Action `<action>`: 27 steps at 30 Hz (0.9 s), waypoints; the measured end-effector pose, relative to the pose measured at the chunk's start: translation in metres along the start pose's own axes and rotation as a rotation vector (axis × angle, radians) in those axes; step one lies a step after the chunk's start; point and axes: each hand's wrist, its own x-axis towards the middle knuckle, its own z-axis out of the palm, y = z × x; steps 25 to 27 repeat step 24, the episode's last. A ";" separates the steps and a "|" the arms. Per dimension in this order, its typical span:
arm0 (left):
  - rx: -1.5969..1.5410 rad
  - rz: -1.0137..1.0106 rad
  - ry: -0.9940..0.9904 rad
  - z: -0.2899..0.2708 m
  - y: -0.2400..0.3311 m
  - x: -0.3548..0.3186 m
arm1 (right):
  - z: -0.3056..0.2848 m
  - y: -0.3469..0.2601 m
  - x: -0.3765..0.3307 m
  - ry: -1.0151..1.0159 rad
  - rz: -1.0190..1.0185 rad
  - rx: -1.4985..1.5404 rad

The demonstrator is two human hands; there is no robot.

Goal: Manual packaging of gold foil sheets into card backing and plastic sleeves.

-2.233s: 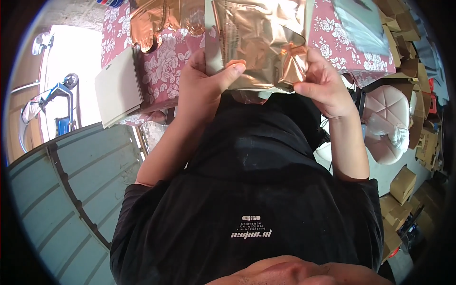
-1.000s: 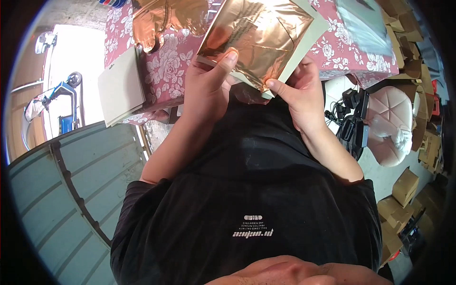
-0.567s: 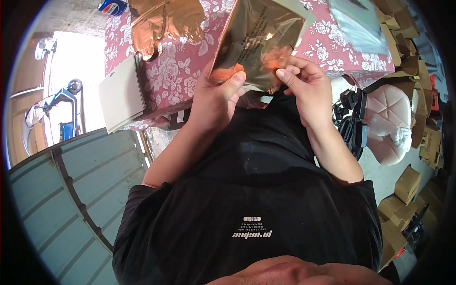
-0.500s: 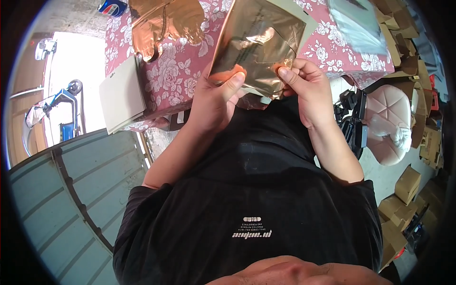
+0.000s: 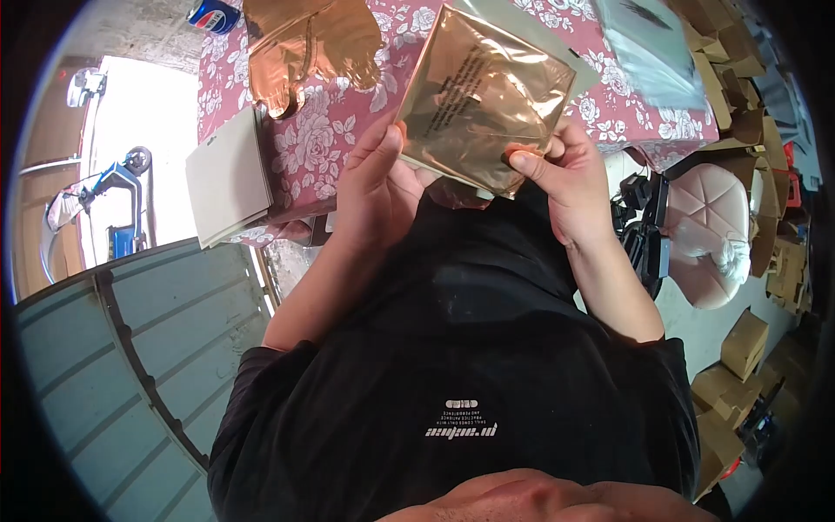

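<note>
A flat square packet in shiny copper-gold film (image 5: 487,104), with dark print on its face, is held up over the near edge of the table. My left hand (image 5: 376,178) grips its left edge, thumb at the rim and fingers underneath. At its lower right corner my right hand (image 5: 570,178) pinches the film, thumb on top. A pale grey board (image 5: 593,74) shows behind the packet's right side. Farther left, loose copper-gold film bags (image 5: 317,48) lie in a crinkled pile. A stack of pale grey boards (image 5: 228,178) rests on the table's left edge.
The table bears a dusky-pink cloth with white roses (image 5: 304,148). A blue can (image 5: 213,16) stands at the far left, and clear plastic bags (image 5: 652,56) lie at the far right. Right of me are a pale padded seat (image 5: 709,200) and cardboard boxes (image 5: 731,396).
The packet has turned slightly and its film lies flatter, with the print now plain. My left thumb has moved from the packet's lower part out to its left edge. My right hand still pinches the corner.
</note>
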 end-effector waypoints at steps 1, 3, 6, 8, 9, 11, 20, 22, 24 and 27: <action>-0.003 -0.020 -0.069 0.005 0.003 0.002 | -0.001 0.002 -0.002 0.000 -0.002 -0.002; -0.007 -0.039 -0.140 0.012 0.008 0.003 | -0.002 0.010 -0.006 0.115 0.002 -0.024; -0.146 -0.074 -0.081 0.014 0.008 0.002 | 0.011 0.016 -0.011 0.273 -0.135 -0.103; -0.163 -0.074 -0.043 0.013 0.007 0.001 | 0.003 0.023 -0.007 0.303 -0.288 -0.223; -0.163 -0.073 -0.047 0.015 0.008 0.000 | 0.001 0.022 -0.009 0.303 -0.291 -0.224; -0.078 -0.058 -0.038 0.017 0.008 -0.002 | 0.015 0.002 -0.010 0.275 -0.123 -0.001; 0.078 -0.004 0.071 0.002 0.014 0.006 | -0.024 -0.009 0.013 0.226 -0.076 0.009; 0.070 0.009 0.069 -0.001 0.016 0.006 | -0.021 -0.012 0.018 0.228 -0.072 -0.011; 0.075 0.042 0.062 -0.003 0.019 0.007 | -0.018 -0.017 0.023 0.229 -0.069 -0.033; 0.075 0.042 0.062 -0.003 0.019 0.007 | -0.018 -0.017 0.023 0.229 -0.069 -0.033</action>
